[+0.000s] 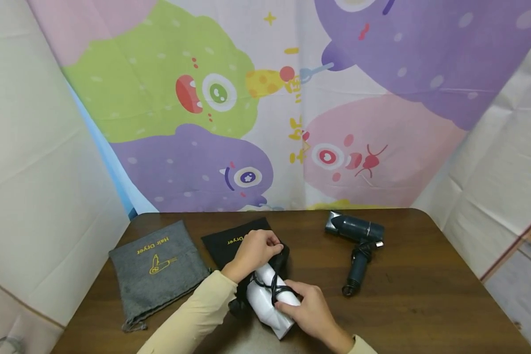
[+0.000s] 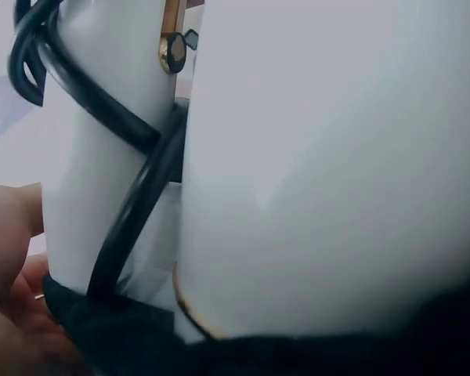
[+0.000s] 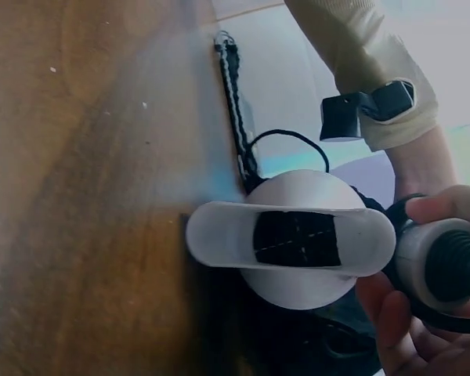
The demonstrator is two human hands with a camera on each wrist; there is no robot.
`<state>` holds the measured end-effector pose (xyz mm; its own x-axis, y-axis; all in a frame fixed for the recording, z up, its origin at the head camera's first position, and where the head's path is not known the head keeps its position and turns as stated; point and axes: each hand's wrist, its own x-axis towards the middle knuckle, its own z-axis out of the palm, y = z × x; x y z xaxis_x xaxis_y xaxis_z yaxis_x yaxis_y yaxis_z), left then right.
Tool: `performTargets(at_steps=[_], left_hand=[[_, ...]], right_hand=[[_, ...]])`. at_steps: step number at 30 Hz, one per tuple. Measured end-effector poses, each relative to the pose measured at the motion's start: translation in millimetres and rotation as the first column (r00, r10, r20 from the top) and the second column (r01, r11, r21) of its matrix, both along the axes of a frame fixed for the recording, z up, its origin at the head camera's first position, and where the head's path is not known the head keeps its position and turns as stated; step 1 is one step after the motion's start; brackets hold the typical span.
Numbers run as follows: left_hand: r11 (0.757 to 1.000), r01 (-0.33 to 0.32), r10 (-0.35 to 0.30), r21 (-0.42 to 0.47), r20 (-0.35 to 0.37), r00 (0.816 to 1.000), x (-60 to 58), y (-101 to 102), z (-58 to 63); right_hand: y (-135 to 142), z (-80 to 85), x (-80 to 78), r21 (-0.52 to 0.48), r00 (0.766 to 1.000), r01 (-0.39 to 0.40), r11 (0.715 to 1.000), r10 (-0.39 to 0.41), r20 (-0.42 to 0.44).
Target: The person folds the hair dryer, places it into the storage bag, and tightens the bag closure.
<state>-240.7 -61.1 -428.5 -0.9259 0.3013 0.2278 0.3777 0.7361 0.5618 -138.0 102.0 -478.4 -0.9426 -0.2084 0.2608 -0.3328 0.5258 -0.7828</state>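
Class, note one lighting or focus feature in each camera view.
Head view: fairly even light, white hair dryer bright; left wrist: black pouch dark and blurred at lower right, cord sharper; right wrist: tabletop crossed by shadow and pale sheen.

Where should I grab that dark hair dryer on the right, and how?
I'd take the dark hair dryer by the middle of its handle, reaching in from the near side. The handle is slim and points back toward you, with the barrel lying across its far end. Wrap your fingers round below the cord, which looks bunched up near the barrel and could get in the way.
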Motion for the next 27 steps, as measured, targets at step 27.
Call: performTargets(at_steps=[27], left_hand=[[0.994,0.028,-0.068,-0.107,-0.394,0.917,18.3,-10,-0.4]], right_hand=[[8,13.2,-23.9,-0.091,0.953,-0.091,0.992,0.114,0.28]])
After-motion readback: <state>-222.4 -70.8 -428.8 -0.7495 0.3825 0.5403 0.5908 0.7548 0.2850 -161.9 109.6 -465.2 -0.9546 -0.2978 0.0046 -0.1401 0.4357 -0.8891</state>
